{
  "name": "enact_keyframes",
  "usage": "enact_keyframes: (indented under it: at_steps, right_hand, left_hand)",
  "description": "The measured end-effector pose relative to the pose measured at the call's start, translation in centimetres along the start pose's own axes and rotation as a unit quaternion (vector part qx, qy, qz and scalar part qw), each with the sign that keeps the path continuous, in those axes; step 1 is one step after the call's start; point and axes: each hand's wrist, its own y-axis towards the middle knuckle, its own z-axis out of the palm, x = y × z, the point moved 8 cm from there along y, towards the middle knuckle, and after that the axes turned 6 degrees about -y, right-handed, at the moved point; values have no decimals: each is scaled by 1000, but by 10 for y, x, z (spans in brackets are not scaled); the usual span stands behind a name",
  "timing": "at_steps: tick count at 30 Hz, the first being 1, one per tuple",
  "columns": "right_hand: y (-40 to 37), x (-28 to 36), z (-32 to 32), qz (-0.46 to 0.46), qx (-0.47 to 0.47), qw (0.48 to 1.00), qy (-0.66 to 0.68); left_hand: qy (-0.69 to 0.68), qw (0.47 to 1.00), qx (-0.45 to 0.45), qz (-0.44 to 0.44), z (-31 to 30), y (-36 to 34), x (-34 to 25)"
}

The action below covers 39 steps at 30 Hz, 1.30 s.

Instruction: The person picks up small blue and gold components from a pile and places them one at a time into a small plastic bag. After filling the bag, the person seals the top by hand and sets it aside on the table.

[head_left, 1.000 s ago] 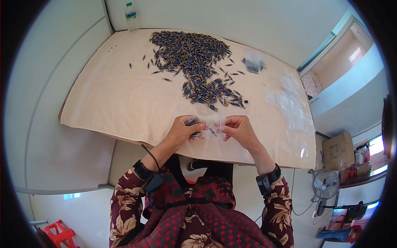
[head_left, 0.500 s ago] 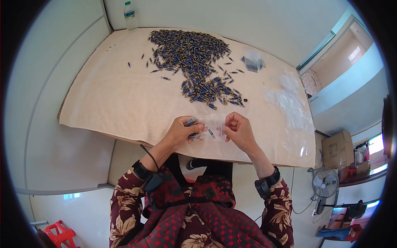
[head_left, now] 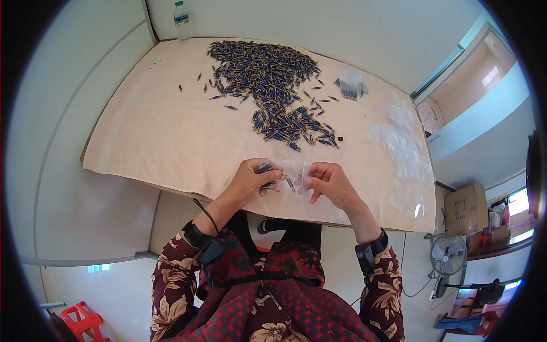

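Close to the table's front edge, my left hand is closed round a clear plastic bag with several blue-and-brass pieces inside, bunched under the fingers. One piece lies apart in the bag between the hands. My right hand pinches the bag's right edge between thumb and fingers. Beyond the hands spreads a large pile of the same blue-and-brass pieces on the cream cloth.
A small bag of pieces lies right of the pile. Clear empty bags cover the table's right side. A bottle stands at the back left. A fan and a carton are at the right, a red stool at lower left.
My right hand's fingers have shifted slightly and now press closer on the bag's edge. My left hand has hardly moved. The view has shifted a little.
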Motion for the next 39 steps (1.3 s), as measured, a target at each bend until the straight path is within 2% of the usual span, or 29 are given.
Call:
enact_keyframes:
  at_steps: [5, 14, 18, 21, 33, 39]
  right_hand:
    - [-3, 6, 4, -12, 30, 999, -15]
    - [-6, 10, 11, -17, 21, 997, -70]
    - [-7, 10, 11, -26, -29, 995, -91]
    - [-7, 6, 4, -39, -96, 993, -57]
    - [-17, 9, 0, -92, -141, 983, -79]
    - [-15, 16, 0, -83, -103, 987, -88]
  left_hand:
    - [-4, 1000, -1, 4, 0, -1, -4]
    - [-11, 1000, -13, 2, -3, -2, -2]
    - [-11, 1000, -17, -5, -2, -3, -1]
    - [-12, 1000, -9, -6, -2, -4, -2]
    - [-43, 999, 23, -9, -5, -1, 3]
    - [-40, 999, 26, -9, -3, -1, 0]
